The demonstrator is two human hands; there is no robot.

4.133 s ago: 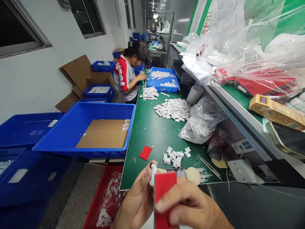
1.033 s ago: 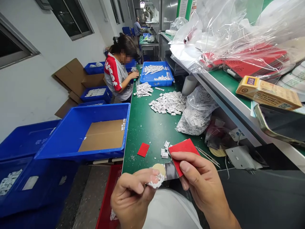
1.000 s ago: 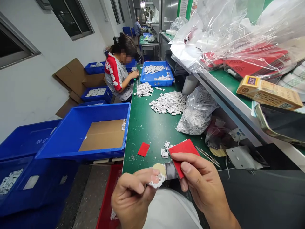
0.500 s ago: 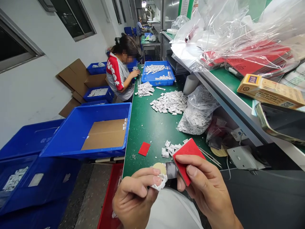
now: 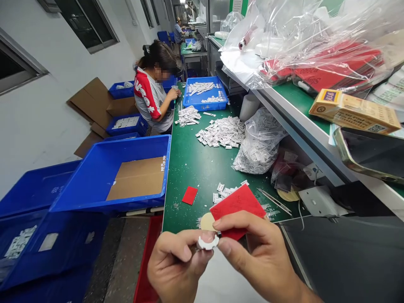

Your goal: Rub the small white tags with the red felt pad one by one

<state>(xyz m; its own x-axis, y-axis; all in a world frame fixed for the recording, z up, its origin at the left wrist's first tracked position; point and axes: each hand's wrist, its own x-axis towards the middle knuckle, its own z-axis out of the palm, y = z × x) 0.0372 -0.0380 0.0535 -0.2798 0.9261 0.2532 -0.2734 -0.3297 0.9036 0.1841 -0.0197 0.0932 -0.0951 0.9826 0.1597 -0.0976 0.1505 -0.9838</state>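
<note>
My left hand (image 5: 178,263) is closed, pinching a small white plastic part (image 5: 208,243) with a curved, notched edge between thumb and fingertips. My right hand (image 5: 257,252) is closed on a red sheet of sandpaper (image 5: 240,204), which lies behind its fingers; its thumb and index tips come right up to the white part. A pale yellow disc (image 5: 207,221) shows just behind my left fingertips; whether I hold it I cannot tell. Beyond the hands, several white plastic parts (image 5: 222,191) lie on the green table (image 5: 202,168), with a small red square (image 5: 190,195) to their left.
Metal tweezers (image 5: 274,201) lie at right. Further back are a heap of white parts (image 5: 222,132), a filled plastic bag (image 5: 260,143) and a blue tray (image 5: 205,103). A large blue bin (image 5: 91,168) stands left. A co-worker (image 5: 154,88) sits beyond it. A shelf edge (image 5: 303,130) overhangs the right.
My right hand has shifted left and its fingertips have come to the white part. The red sandpaper has turned to lie flatter, and its grey side no longer shows. The view has shifted slightly.
</note>
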